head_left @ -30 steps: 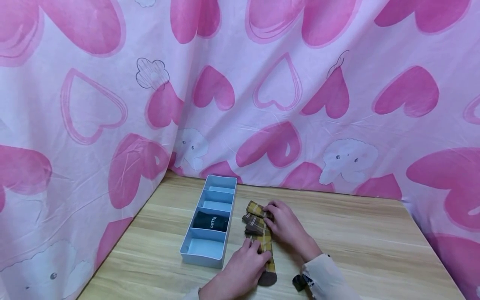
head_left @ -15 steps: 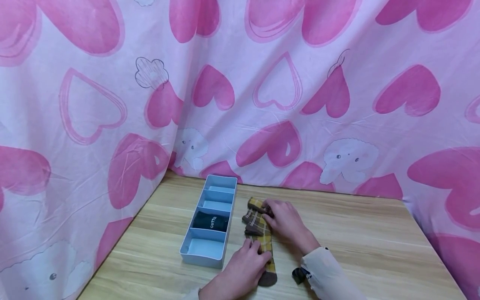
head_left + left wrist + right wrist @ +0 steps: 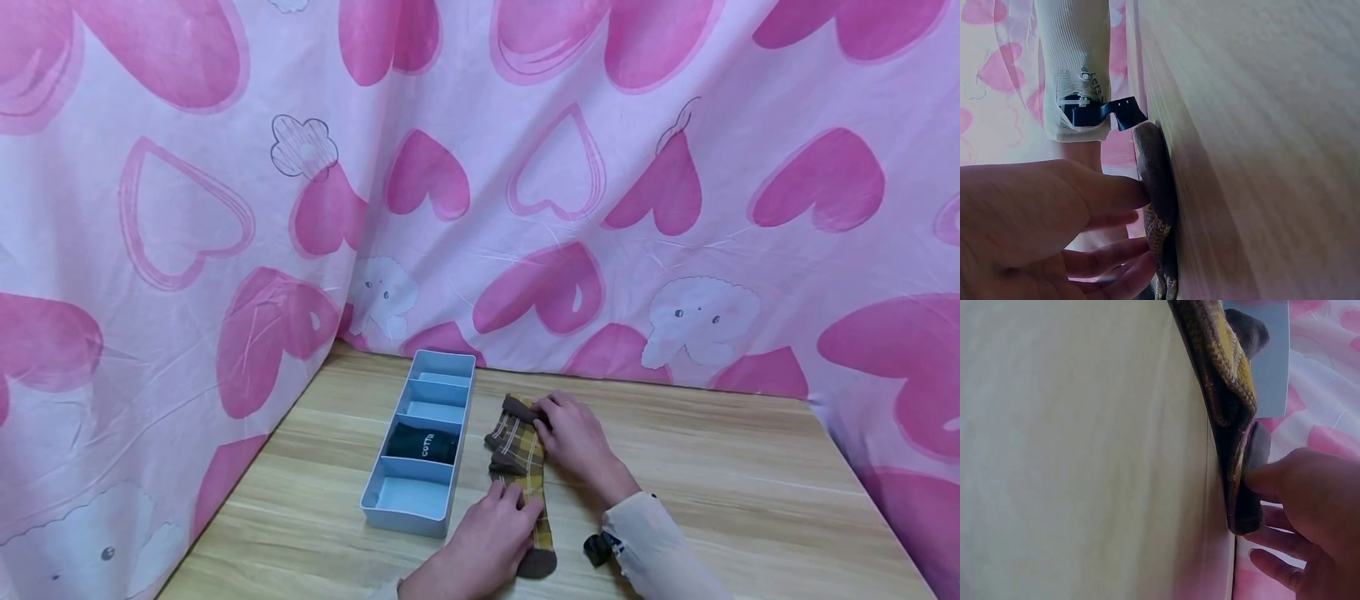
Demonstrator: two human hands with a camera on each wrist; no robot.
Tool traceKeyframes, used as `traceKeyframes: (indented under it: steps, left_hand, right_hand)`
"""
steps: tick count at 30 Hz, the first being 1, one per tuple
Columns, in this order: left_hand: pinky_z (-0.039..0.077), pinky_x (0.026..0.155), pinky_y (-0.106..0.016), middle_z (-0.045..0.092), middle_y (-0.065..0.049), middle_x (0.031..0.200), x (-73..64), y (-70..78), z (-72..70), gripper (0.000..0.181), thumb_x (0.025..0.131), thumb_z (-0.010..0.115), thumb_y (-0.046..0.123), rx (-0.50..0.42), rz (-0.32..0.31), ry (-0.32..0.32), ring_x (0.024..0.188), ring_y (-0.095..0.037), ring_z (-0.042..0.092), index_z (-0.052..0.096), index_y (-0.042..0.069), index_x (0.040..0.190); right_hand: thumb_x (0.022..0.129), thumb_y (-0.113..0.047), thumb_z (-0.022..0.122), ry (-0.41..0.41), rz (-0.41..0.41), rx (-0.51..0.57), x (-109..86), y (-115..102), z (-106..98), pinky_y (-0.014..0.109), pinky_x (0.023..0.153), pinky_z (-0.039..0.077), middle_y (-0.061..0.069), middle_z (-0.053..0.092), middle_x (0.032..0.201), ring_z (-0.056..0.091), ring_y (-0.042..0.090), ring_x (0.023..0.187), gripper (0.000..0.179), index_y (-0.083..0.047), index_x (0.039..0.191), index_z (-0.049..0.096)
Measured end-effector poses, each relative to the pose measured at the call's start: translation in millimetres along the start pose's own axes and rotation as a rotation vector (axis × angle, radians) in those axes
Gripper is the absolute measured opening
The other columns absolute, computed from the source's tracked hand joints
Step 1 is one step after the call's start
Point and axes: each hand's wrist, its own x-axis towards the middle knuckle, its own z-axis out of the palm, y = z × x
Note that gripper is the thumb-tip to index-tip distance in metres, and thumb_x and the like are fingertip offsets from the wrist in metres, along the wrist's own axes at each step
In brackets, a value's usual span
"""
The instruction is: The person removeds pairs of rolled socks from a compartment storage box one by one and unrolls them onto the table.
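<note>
A pair of brown-and-mustard plaid socks [image 3: 534,467] lies lengthwise on the table, one over the other, with a dark brown toe at the near end. My left hand [image 3: 491,529] rests on the near part; in the left wrist view its thumb and fingertips press down on the sock fabric [image 3: 1160,169]. At the far end my right hand [image 3: 579,442] pinches a dark brown folded-over part. The right wrist view has the thumb against this dark end [image 3: 1259,447], fingers on its other side. Loose heel folds stick out toward the left.
Left of the socks stands a long blue-grey divided box [image 3: 408,523]. One of its compartments holds a dark folded bundle [image 3: 420,442] with white lettering. A pink heart-patterned curtain [image 3: 525,275] hangs behind the wooden table [image 3: 720,467]. A black strap piece [image 3: 598,550] hangs at the right cuff.
The right hand has turned the far end of the socks: the yellow plaid roll there now shows a dark brown part on top. The left hand has stayed in place.
</note>
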Motion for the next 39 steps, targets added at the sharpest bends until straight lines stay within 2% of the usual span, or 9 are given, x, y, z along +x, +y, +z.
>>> traceKeyframes:
  steps: [4, 12, 18, 22, 26, 30, 33, 36, 39]
  left_hand:
    - [0.056, 0.078, -0.028, 0.060, -0.001, 0.117, -0.7, -0.1, 0.1, 0.044, 0.093, 0.071, 0.039, 0.047, 0.002, 0.017, 0.098, -0.014, 0.055, 0.058, 0.023, 0.132]
    - [0.053, 0.083, -0.029, 0.057, 0.002, 0.117, 0.5, -2.2, 0.9, 0.036, 0.093, 0.070, 0.042, 0.029, -0.003, 0.013, 0.099, -0.012, 0.050, 0.064, 0.025, 0.124]
    - [0.052, 0.098, -0.036, 0.051, 0.000, 0.138, 0.3, -4.5, 3.6, 0.043, 0.095, 0.067, 0.043, 0.003, 0.003, -0.003, 0.121, -0.017, 0.049, 0.058, 0.026, 0.133]
    - [0.051, 0.101, -0.037, 0.054, -0.001, 0.138, 0.3, -5.6, 3.1, 0.043, 0.096, 0.066, 0.043, -0.006, 0.007, -0.003, 0.122, -0.018, 0.051, 0.056, 0.027, 0.134]
    - [0.053, 0.099, -0.036, 0.055, -0.001, 0.136, -0.4, -6.1, 2.5, 0.042, 0.095, 0.066, 0.043, 0.003, 0.014, 0.005, 0.121, -0.018, 0.051, 0.056, 0.028, 0.133]
    - [0.053, 0.098, -0.036, 0.055, 0.000, 0.136, -0.4, -6.2, 1.9, 0.040, 0.095, 0.066, 0.044, 0.008, 0.015, 0.001, 0.120, -0.018, 0.051, 0.056, 0.029, 0.131]
    - [0.053, 0.098, -0.036, 0.055, 0.000, 0.136, 0.2, -6.6, 1.0, 0.040, 0.095, 0.066, 0.044, 0.007, 0.012, -0.004, 0.120, -0.018, 0.051, 0.056, 0.030, 0.131]
    - [0.053, 0.098, -0.036, 0.055, 0.000, 0.136, 0.6, -7.3, 1.5, 0.039, 0.095, 0.066, 0.044, 0.005, 0.012, -0.007, 0.120, -0.018, 0.051, 0.056, 0.030, 0.130]
    - [0.053, 0.098, -0.037, 0.055, 0.000, 0.136, 0.7, -8.0, 2.8, 0.040, 0.095, 0.067, 0.044, 0.003, 0.014, -0.008, 0.121, -0.018, 0.051, 0.056, 0.030, 0.130]
  right_hand:
    - [0.088, -0.026, 0.077, 0.014, 0.007, -0.017, 2.0, 3.7, 0.1, 0.047, 0.084, 0.055, 0.003, 0.070, 0.110, 0.067, 0.025, 0.098, 0.027, -0.017, 0.113, 0.071]
    - [0.094, -0.023, 0.070, 0.050, 0.073, 0.005, 6.4, 6.6, -2.6, 0.041, 0.065, 0.053, -0.002, 0.070, 0.085, 0.067, 0.022, 0.076, 0.019, -0.019, 0.111, 0.060]
    - [0.093, -0.022, 0.071, 0.044, 0.088, -0.015, 7.9, 9.3, -0.4, 0.045, 0.080, 0.057, 0.001, 0.070, 0.105, 0.068, 0.024, 0.096, 0.016, -0.018, 0.109, 0.069]
    - [0.090, -0.026, 0.075, 0.032, 0.108, -0.038, 9.2, 12.1, 1.4, 0.049, 0.087, 0.056, 0.004, 0.066, 0.115, 0.065, 0.027, 0.106, 0.026, -0.016, 0.114, 0.072]
    - [0.089, -0.029, 0.076, 0.036, 0.140, -0.031, 9.3, 12.6, 1.0, 0.046, 0.072, 0.056, 0.003, 0.066, 0.105, 0.067, 0.027, 0.092, 0.030, -0.016, 0.114, 0.065]
    - [0.089, -0.029, 0.075, 0.050, 0.144, -0.017, 8.8, 10.5, -0.3, 0.034, 0.055, 0.046, -0.005, 0.062, 0.085, 0.060, 0.018, 0.071, 0.018, -0.021, 0.092, 0.059]
    - [0.089, -0.030, 0.074, 0.048, 0.114, -0.027, 8.8, 9.0, 0.1, 0.030, 0.053, 0.044, -0.008, 0.061, 0.081, 0.057, 0.013, 0.067, 0.015, -0.024, 0.084, 0.062]
    - [0.090, -0.032, 0.074, 0.036, 0.102, -0.044, 7.9, 8.1, 1.3, 0.034, 0.060, 0.051, -0.007, 0.066, 0.090, 0.064, 0.015, 0.076, 0.010, -0.024, 0.094, 0.070]
    - [0.091, -0.032, 0.073, 0.013, 0.113, -0.047, 6.7, 7.9, 1.9, 0.042, 0.071, 0.057, -0.001, 0.069, 0.105, 0.068, 0.022, 0.092, 0.023, -0.021, 0.111, 0.071]
